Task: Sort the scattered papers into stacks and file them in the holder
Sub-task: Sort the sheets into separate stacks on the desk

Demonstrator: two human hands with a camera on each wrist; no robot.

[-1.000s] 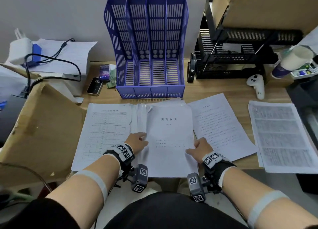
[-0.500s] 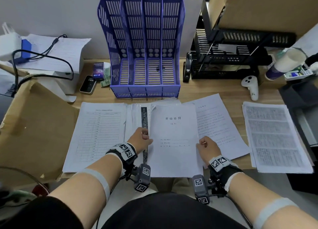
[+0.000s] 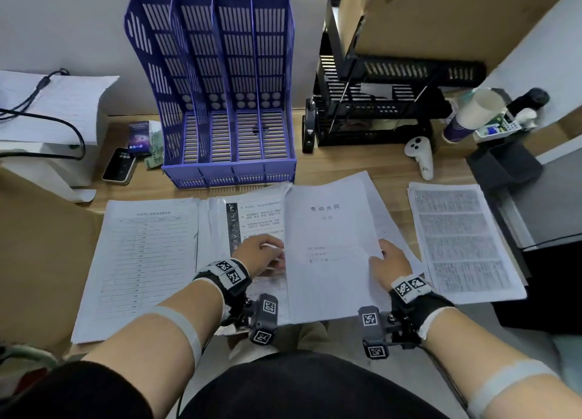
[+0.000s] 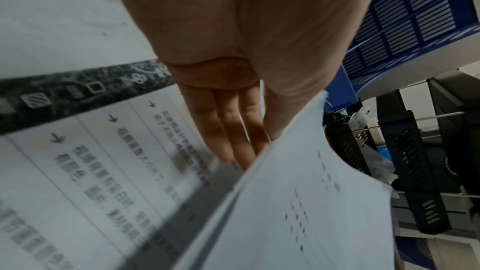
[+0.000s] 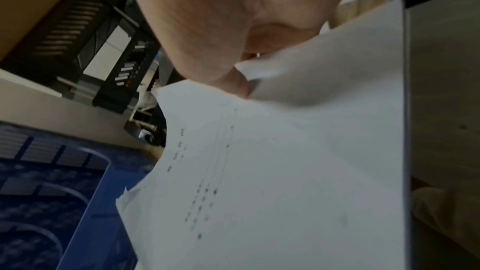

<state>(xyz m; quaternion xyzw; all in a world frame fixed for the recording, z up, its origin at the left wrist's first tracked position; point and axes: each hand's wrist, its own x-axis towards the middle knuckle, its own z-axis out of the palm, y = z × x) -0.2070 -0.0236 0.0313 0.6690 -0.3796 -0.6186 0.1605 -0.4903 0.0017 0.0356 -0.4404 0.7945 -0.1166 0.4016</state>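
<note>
Lifting: title-page sheaf [image 3: 330,261] was up off the pile, held at both side edges, tilted slightly.
Left hand [image 3: 261,254]: fingers [image 4: 228,130] slid under the sheaf's left edge, thumb apparently on top, so a pinch on the sheaf.
Right hand [image 3: 389,266]: thumb over the right edge, paper curling at the pinch in the right wrist view; gripping the same sheaf.
Change: a second earlier the sheaf lay flat with both hands resting on it. It had since shifted right and risen, uncovering the dark-striped page [image 3: 255,220] below.
Meaning: judged as separation of one document set under way, stacks not yet formed.
Holder [image 3: 217,103]: blue, four slots, all bare, at the back of the surface [image 3: 362,163], just beyond the papers.
Other papers: table sheet [image 3: 141,261] on the left, dense-text stack [image 3: 463,242] well to the right, both flat and untouched.
Progress: early, nothing filed.
Risk: loose pages under the sheaf could drag along, edges looked uneven.
Next: probably square the sheaf before slotting it.
</note>
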